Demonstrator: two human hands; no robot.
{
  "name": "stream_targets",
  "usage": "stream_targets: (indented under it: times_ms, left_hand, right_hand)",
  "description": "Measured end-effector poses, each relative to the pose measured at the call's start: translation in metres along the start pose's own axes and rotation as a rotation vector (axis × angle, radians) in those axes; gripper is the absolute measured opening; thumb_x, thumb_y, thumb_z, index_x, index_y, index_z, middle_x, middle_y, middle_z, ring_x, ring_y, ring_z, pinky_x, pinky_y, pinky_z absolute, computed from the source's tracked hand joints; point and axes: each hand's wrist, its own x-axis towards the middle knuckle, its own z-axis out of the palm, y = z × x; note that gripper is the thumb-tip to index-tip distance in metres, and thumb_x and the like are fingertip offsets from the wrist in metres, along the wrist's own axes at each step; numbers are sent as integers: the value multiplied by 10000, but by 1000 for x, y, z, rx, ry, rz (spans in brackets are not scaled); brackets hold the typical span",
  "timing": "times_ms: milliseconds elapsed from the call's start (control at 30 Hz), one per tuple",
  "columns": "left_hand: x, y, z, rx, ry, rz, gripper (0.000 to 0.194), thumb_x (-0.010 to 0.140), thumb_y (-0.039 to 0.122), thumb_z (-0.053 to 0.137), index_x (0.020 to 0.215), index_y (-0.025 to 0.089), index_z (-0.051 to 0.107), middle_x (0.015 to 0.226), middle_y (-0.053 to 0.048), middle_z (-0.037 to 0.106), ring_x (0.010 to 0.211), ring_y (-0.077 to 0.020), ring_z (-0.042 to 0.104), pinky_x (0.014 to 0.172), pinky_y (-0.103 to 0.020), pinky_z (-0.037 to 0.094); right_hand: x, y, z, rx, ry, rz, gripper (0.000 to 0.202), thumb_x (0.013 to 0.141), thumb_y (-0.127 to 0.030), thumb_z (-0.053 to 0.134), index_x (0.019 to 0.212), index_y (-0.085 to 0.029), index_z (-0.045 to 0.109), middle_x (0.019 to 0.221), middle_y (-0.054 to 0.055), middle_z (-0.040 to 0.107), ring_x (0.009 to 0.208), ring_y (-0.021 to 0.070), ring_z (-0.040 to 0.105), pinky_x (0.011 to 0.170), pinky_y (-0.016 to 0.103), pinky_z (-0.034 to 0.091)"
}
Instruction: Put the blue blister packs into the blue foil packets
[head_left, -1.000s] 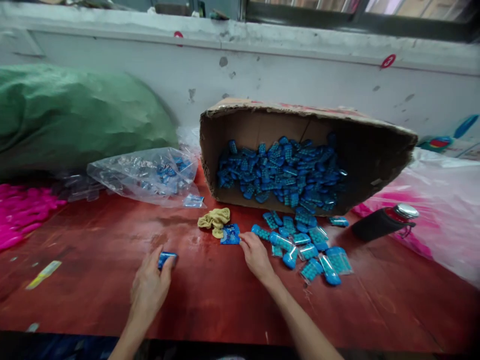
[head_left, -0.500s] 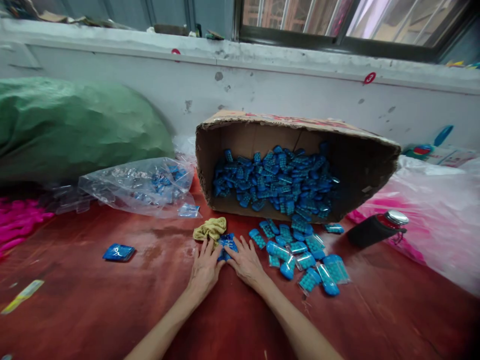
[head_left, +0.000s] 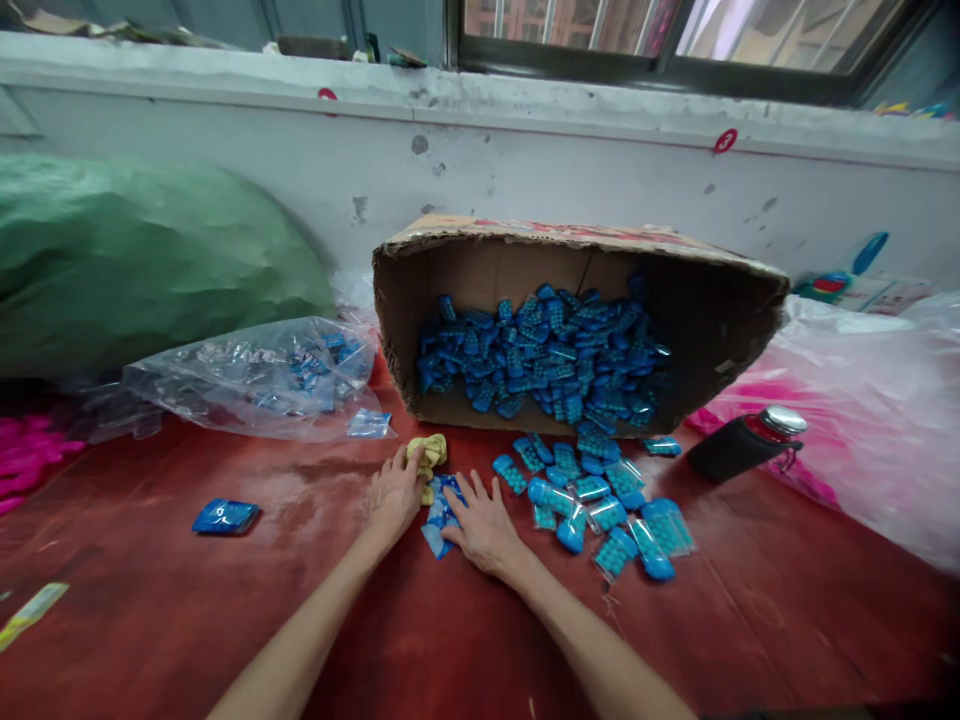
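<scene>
Blue-and-white printed packets (head_left: 442, 515) lie on the red table between my two hands. My right hand (head_left: 484, 525) rests on their right edge, its fingers spread. My left hand (head_left: 396, 495) is on a crumpled yellow cloth (head_left: 430, 455), with its fingertips over the left side of the cloth; the fingers look bent round it. Right of my right hand lies a loose pile of blue-capped clear packs with small turquoise pieces (head_left: 592, 488). Behind it a cardboard box (head_left: 495, 236) lies on its side, holding many more of these packs.
A clear plastic bag (head_left: 225, 375) with blue packets and a single blue packet (head_left: 226, 516) are at the left. A black-sleeved bottle (head_left: 731, 450) stands tilted in view at the right. A green sack (head_left: 150, 260) fills the back left.
My left hand has shifted left and up off the packets onto the cloth. The packets between the hands show more of their white-and-blue surface. The view has shifted slightly.
</scene>
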Motion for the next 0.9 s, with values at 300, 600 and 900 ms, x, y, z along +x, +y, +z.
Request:
stream_targets:
  times_ms: [300, 600, 900]
  left_hand:
    - [6, -2, 13, -43, 83, 3, 407, 819, 253, 363, 1208, 153, 427, 1261, -151, 457, 1184, -254, 382, 943, -390, 317]
    - [-23, 16, 9, 54, 146, 230, 461, 817, 187, 355, 1275, 197, 409, 1378, -136, 350, 1297, -311, 188, 988, -500, 219]
    - [-77, 41, 25, 105, -35, 209, 432, 827, 259, 359, 1240, 183, 459, 1337, -136, 416, 1241, -332, 310, 945, -533, 273]
  right_hand:
    - [-30, -19, -13, 35, 35, 111, 615, 808, -469, 468, 1345, -245, 268, 1415, 131, 253, 1284, 371, 169, 981, 603, 129]
    - [-75, -41, 2, 19, 30, 34, 483, 832, -466, 420, 1236, -203, 438, 1332, 118, 411, 1251, 347, 269, 979, 617, 137]
    - [-59, -29, -8, -45, 6, 157, 453, 834, -318, 462, 1251, -146, 427, 1346, 132, 389, 1245, 341, 286, 981, 596, 165]
